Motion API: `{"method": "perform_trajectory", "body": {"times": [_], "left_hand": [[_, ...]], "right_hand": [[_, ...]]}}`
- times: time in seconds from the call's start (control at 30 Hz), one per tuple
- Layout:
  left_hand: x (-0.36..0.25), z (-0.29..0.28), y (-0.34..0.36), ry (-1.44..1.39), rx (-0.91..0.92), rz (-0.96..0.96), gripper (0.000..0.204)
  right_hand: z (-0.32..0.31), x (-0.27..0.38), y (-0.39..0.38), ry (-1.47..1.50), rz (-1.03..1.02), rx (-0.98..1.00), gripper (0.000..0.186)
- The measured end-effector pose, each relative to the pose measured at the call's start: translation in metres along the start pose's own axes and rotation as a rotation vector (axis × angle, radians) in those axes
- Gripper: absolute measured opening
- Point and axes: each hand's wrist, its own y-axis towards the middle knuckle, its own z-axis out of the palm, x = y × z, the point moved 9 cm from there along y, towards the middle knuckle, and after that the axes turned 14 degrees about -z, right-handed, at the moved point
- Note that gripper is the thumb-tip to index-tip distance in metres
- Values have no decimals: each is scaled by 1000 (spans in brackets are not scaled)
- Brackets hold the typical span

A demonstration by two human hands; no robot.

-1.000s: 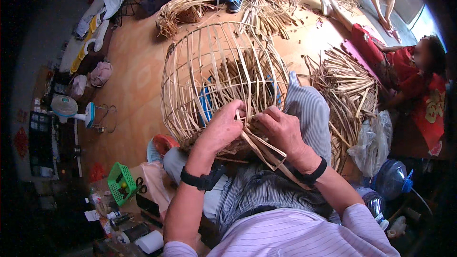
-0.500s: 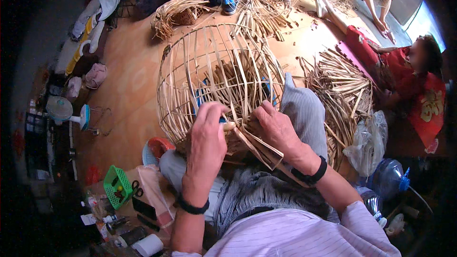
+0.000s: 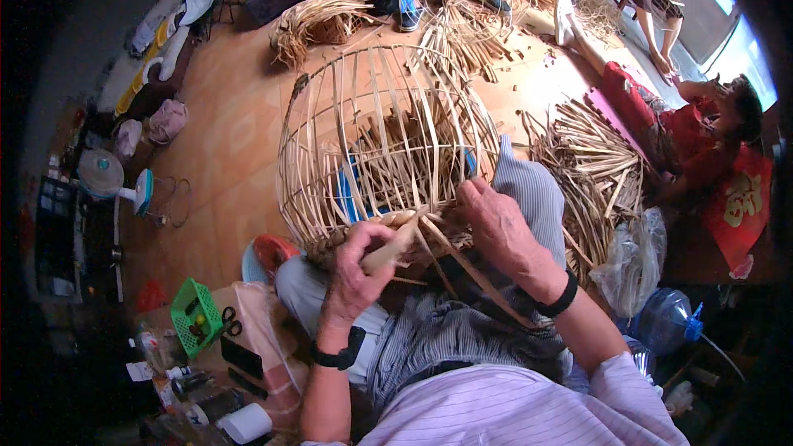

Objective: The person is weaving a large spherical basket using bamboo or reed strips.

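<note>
A large open-work basket frame (image 3: pixel 285 161) of thin pale strips stands between my knees, with a thick plaited edge (image 3: pixel 325 241) on the side nearest me. My left hand (image 3: pixel 357 277) is closed around a broad, flat straw-coloured strip (image 3: pixel 395 248) that runs up to that edge. My right hand (image 3: pixel 504 231) is at the right part of the same edge, fingers pinched together; what they hold is hidden. Below the edge, between my hands, a long brown strip (image 3: pixel 479 274) hangs toward my lap. Dry stalks and something blue show through the frame.
Dry stalks (image 3: pixel 591 157) are heaped at my right beside a clear plastic bag (image 3: pixel 632 268) and a big water bottle (image 3: pixel 665 315). A green basket (image 3: pixel 188 314) and scissors (image 3: pixel 232 324) lie at my left. A person in red (image 3: pixel 690 128) sits at the right.
My left hand has moved down and left, drawing the broad strip out from the plaited edge. My right hand has shifted slightly right. The person in red has raised an arm toward the head.
</note>
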Motion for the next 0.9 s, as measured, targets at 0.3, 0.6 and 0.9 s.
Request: {"method": "perform_trajectory", "body": {"times": [0.3,0.6,0.9], "left_hand": [[5,-30,-13,27,-133,-17,30],[-75,11,23,506,-412,218,27],[-76,29,46,487,-209,89,42]], "right_hand": [[-29,-23,-30,-177,48,51,13],[-59,-43,-45,-273,141,90,8],[-58,-32,-68,-281,127,218,7]]}}
